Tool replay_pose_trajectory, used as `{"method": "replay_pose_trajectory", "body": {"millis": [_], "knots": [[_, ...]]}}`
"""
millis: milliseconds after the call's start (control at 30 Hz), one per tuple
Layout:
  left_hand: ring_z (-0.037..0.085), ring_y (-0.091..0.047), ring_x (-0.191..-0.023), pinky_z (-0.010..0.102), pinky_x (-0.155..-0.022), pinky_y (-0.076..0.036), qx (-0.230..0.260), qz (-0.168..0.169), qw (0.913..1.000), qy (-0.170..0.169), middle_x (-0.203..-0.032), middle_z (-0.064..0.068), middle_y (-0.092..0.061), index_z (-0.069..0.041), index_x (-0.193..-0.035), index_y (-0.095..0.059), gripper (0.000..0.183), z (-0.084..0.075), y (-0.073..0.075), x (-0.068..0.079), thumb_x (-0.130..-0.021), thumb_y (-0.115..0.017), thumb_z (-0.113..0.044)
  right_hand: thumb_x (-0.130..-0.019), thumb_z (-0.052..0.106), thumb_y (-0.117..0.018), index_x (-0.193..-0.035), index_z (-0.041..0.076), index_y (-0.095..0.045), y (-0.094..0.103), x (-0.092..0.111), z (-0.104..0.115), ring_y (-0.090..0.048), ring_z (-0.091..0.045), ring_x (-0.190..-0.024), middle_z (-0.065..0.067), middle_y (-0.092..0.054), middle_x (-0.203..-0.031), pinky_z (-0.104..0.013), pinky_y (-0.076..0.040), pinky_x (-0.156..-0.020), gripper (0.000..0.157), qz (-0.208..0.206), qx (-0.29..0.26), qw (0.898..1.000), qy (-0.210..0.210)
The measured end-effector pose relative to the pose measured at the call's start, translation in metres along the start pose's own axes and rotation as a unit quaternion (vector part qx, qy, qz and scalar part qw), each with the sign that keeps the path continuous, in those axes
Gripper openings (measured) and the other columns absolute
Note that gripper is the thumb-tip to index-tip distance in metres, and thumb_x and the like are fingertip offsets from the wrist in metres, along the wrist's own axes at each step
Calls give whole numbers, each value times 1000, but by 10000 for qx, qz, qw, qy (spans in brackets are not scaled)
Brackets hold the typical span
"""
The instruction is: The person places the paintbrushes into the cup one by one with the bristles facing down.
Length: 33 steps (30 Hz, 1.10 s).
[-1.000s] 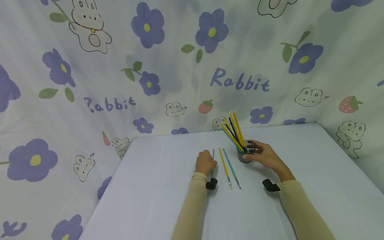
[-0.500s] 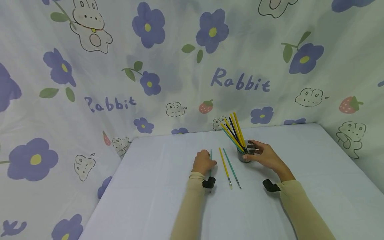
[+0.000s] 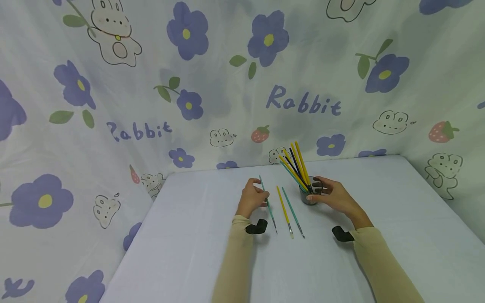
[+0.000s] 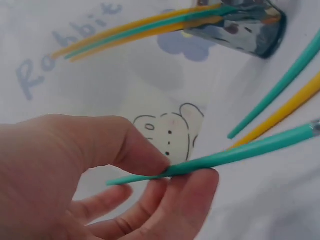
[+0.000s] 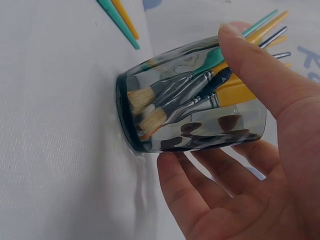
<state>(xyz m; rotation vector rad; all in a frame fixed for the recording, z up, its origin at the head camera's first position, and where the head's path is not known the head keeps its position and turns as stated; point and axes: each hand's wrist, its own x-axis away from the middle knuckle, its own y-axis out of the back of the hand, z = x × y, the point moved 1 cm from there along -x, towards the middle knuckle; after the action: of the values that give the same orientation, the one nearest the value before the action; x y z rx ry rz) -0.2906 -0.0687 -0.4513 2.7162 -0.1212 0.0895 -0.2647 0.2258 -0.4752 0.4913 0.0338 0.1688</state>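
Between thumb and fingers my left hand (image 3: 253, 198) pinches a thin green paintbrush (image 4: 240, 154), its handle end away from me and its bristle end toward me in the head view. My right hand (image 3: 335, 196) holds a dark see-through glass (image 5: 192, 107), thumb on one side and fingers on the other. Several paintbrushes with yellow, green and dark handles lean in the glass, bristles down, as the right wrist view shows. Between the hands lie a yellow paintbrush (image 3: 284, 209) and a second green paintbrush (image 3: 292, 210), side by side on the table.
A white cloth covers the table (image 3: 182, 252). Behind it hangs a curtain (image 3: 227, 84) printed with rabbits, flowers and strawberries. Black wrist mounts sit at both cuffs, the left one (image 3: 257, 227) near the held brush.
The left hand has shifted a little left and turned, and the green paintbrush in it now slants, its handle end farther from me. The right hand and the glass have stayed still.
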Motion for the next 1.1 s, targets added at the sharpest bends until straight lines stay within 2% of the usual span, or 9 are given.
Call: {"method": "replay_pose_trajectory", "body": {"millis": [200,433,533,733,1100], "knots": [[22,-74,-82,34,-71,-65,804,-65,9967,-61,-107,16,-66,-6,-145,-42,58,-7,3,1,-92,-65,-5,-87,45,-82,-162,8,-33,-1,0,0,-47,-52,-142,-26,-45,-158,-64,-43,-113,97,-17,37,10000,-4],[20,-71,-80,42,-79,-65,1443,-225,9891,-205,-102,11,-61,-8,-145,-39,59,-13,1,0,-91,-63,-2,-88,44,-82,-162,7,-32,0,1,0,-48,-51,-142,-26,-48,-156,-63,-43,-114,96,-11,43,10000,3],[19,-68,-80,40,-78,-65,1726,-340,9842,-216,-100,8,-59,-9,-144,-39,59,-15,0,0,-90,-61,-1,-88,44,-82,-162,7,-32,0,1,1,-48,-50,-143,-25,-48,-156,-63,-43,-114,97,-11,44,10000,4],[20,-72,-83,34,-75,-65,2257,-638,9718,-259,-98,7,-60,-13,-141,-41,59,-21,-3,1,-88,-62,2,-87,45,-82,-162,8,-32,0,1,1,-48,-50,-143,-25,-49,-156,-64,-42,-114,97,15,41,10000,-16],[18,-70,-77,37,-79,-65,2725,-1153,9539,-492,-96,8,-63,-11,-137,-46,54,-29,-13,2,-89,-66,2,-88,45,-82,-162,8,-31,0,1,1,-47,-50,-143,-25,-49,-156,-64,-42,-114,97,14,-2,10000,-22]]}}
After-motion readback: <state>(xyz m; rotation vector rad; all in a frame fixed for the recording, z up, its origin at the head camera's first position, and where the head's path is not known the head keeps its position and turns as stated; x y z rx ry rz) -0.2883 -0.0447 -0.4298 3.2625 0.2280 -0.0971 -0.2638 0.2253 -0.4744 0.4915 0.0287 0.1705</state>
